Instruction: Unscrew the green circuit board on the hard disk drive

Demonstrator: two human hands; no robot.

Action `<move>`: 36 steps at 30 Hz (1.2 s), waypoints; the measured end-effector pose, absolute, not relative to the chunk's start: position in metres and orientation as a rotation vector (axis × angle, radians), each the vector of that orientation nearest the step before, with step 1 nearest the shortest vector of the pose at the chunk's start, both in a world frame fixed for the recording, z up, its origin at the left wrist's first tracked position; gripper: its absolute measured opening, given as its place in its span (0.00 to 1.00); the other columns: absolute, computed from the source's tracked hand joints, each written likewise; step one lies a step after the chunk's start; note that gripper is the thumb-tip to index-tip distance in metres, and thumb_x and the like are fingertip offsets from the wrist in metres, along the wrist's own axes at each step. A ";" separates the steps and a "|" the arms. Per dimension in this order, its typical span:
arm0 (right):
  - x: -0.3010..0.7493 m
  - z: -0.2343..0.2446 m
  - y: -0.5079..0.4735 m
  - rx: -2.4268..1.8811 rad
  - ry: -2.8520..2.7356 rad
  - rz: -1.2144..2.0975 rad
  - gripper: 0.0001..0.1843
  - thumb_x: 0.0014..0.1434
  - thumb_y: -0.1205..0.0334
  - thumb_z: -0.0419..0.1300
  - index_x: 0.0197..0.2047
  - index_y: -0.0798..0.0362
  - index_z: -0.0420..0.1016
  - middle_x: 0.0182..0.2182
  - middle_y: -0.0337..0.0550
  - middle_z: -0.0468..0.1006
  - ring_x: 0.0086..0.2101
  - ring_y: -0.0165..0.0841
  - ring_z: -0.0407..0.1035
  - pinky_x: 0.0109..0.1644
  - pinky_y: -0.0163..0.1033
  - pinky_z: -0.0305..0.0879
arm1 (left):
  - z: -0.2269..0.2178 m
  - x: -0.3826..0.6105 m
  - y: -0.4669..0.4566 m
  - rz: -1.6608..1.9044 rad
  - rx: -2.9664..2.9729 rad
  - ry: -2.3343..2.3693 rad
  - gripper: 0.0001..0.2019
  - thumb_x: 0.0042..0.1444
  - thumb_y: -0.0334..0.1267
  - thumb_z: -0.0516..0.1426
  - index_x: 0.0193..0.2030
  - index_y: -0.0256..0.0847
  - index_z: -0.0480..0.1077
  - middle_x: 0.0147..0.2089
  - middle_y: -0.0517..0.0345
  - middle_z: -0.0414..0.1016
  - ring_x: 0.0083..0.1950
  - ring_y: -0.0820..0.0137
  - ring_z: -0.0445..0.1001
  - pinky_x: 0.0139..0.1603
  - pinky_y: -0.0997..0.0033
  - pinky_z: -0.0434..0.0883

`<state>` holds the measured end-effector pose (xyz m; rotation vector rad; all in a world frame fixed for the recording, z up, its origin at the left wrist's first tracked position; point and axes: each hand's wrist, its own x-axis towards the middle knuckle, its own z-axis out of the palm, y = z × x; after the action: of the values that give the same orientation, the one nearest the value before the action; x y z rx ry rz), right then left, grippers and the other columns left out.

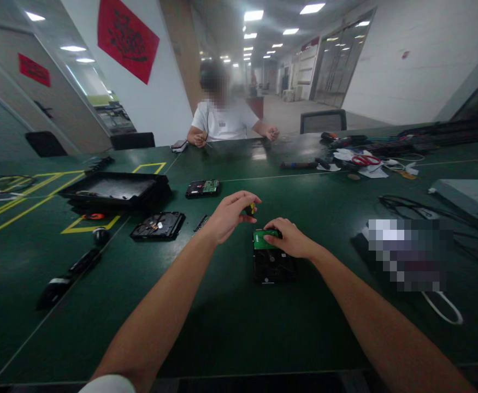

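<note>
Nearest the seated person's side of the green table lies a black hard drive, flat, with its green circuit board facing up at the far end. The right hand rests over that end, thumb on the board, fingers bent toward the far edge; I can't tell how firmly they grip. Just beyond and to the left, the left hand is raised, its fingers pinched around a small yellow-and-black object, mostly hidden. Off to the left sits a second drive, then a black tray and a third drive. Across the table sits a co-worker in a white shirt.
</note>
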<state>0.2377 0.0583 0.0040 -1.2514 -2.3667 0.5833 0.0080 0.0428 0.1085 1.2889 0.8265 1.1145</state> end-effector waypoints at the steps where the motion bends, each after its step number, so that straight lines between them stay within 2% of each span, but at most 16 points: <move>1: 0.238 0.004 0.058 -1.253 -2.364 0.584 0.13 0.71 0.54 0.63 0.55 0.47 0.78 0.51 0.49 0.78 0.52 0.45 0.71 0.56 0.51 0.64 | 0.109 0.008 0.043 1.118 1.282 0.829 0.13 0.60 0.48 0.65 0.40 0.39 0.78 0.45 0.51 0.74 0.46 0.65 0.74 0.35 0.71 0.78; 9: 0.237 0.005 0.057 -1.258 -2.350 0.586 0.13 0.71 0.54 0.64 0.55 0.46 0.78 0.51 0.49 0.78 0.52 0.45 0.70 0.56 0.51 0.63 | 0.107 0.006 0.044 1.105 1.160 0.796 0.11 0.63 0.44 0.64 0.44 0.39 0.74 0.39 0.51 0.78 0.44 0.64 0.78 0.38 0.66 0.81; 15: 0.238 0.006 0.057 -1.265 -2.350 0.630 0.13 0.71 0.53 0.63 0.56 0.47 0.77 0.52 0.49 0.78 0.51 0.45 0.69 0.54 0.51 0.63 | 0.105 0.005 0.047 1.091 1.062 0.788 0.10 0.62 0.42 0.63 0.44 0.38 0.74 0.42 0.48 0.81 0.47 0.61 0.81 0.44 0.59 0.83; 21: 0.238 0.006 0.057 -1.261 -2.347 0.635 0.13 0.71 0.53 0.63 0.55 0.47 0.77 0.51 0.48 0.78 0.51 0.45 0.70 0.54 0.51 0.63 | 0.103 0.001 0.050 1.072 1.186 0.796 0.11 0.61 0.43 0.62 0.38 0.37 0.79 0.41 0.50 0.76 0.46 0.64 0.75 0.39 0.67 0.82; 24: 0.238 0.006 0.057 -1.260 -2.347 0.624 0.13 0.71 0.53 0.63 0.55 0.47 0.77 0.50 0.48 0.78 0.51 0.45 0.70 0.54 0.50 0.63 | 0.103 -0.001 0.050 1.071 1.199 0.801 0.11 0.61 0.43 0.62 0.39 0.37 0.80 0.43 0.50 0.75 0.45 0.65 0.74 0.37 0.69 0.81; 31: 0.237 0.005 0.057 -1.276 -2.343 0.597 0.14 0.70 0.54 0.65 0.56 0.48 0.77 0.51 0.49 0.78 0.50 0.44 0.70 0.53 0.49 0.63 | 0.104 0.006 0.045 1.024 1.115 0.744 0.12 0.62 0.45 0.63 0.44 0.38 0.76 0.37 0.49 0.79 0.43 0.61 0.79 0.39 0.61 0.82; 34: 0.237 0.004 0.057 -1.283 -2.343 0.600 0.15 0.70 0.54 0.64 0.56 0.49 0.77 0.51 0.49 0.78 0.50 0.45 0.70 0.54 0.49 0.63 | 0.104 0.007 0.044 1.045 1.099 0.744 0.11 0.61 0.44 0.63 0.42 0.38 0.75 0.38 0.49 0.80 0.45 0.60 0.80 0.42 0.59 0.82; 36: 0.237 0.004 0.057 -1.286 -2.350 0.606 0.14 0.70 0.54 0.64 0.56 0.48 0.77 0.51 0.49 0.78 0.51 0.45 0.70 0.55 0.50 0.62 | 0.103 0.006 0.045 1.046 1.130 0.755 0.10 0.61 0.44 0.63 0.40 0.38 0.76 0.41 0.49 0.79 0.47 0.60 0.79 0.42 0.62 0.82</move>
<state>0.2372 0.0571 0.0040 -1.2862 -2.3501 0.6065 0.0064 0.0450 0.1035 1.1305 0.7550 1.0456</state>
